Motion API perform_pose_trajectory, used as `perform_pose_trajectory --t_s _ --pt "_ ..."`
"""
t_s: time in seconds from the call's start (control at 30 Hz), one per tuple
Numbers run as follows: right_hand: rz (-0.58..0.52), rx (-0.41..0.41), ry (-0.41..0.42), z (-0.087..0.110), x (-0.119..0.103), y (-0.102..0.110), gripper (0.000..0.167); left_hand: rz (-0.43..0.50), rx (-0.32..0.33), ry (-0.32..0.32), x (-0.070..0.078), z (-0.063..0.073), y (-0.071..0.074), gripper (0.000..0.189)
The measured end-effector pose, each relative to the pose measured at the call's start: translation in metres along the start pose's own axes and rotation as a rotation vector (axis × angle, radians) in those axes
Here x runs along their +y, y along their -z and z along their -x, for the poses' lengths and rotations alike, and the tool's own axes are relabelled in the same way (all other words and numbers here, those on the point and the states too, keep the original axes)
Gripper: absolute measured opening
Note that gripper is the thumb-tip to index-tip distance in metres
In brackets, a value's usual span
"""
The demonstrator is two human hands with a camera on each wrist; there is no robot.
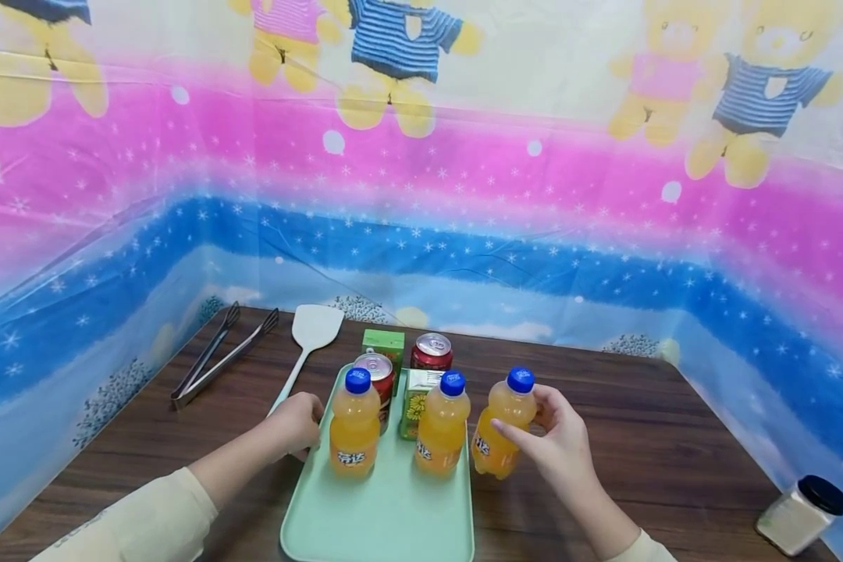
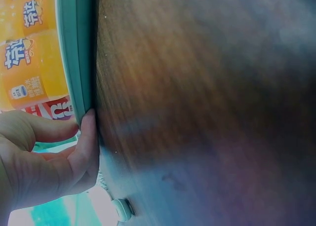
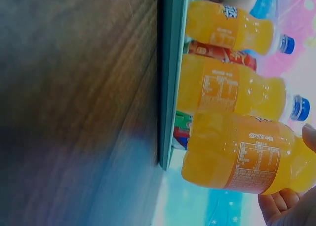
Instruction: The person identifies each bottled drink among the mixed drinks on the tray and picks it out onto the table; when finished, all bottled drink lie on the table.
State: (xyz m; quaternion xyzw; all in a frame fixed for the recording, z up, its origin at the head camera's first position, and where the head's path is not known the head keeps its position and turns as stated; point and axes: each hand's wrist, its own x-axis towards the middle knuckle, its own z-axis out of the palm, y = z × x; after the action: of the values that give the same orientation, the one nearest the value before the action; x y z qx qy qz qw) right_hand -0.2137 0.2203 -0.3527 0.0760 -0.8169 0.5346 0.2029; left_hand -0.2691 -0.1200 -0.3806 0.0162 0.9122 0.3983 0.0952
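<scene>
My right hand (image 1: 562, 441) grips an orange soda bottle (image 1: 500, 429) with a blue cap, thumb on one side and fingers behind. The bottle is slightly tilted at the right edge of a pale green tray (image 1: 386, 523); in the right wrist view its base is off the table, about level with the rim. My left hand (image 1: 293, 425) pinches the tray's left rim between thumb and fingers, as the left wrist view shows. Two matching bottles stand on the tray, a left bottle (image 1: 354, 429) and a middle bottle (image 1: 441, 429).
Behind the bottles are a red can (image 1: 379, 371), another red can (image 1: 432, 351), a yellow-flowered carton (image 1: 414, 402) and a green carton (image 1: 384, 341). Metal tongs (image 1: 218, 363) and a white spatula (image 1: 316, 328) lie back left. A black-lidded jar (image 1: 801, 515) is far right.
</scene>
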Motion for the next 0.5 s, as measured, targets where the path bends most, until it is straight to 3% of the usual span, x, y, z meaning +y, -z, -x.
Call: perform_pose_trajectory --t_s 0.5 --pt "0.0 0.029 -0.025 -0.029 0.016 0.001 0.059 0.007 0.005 -0.007 -0.001 0.001 -0.001 0.03"
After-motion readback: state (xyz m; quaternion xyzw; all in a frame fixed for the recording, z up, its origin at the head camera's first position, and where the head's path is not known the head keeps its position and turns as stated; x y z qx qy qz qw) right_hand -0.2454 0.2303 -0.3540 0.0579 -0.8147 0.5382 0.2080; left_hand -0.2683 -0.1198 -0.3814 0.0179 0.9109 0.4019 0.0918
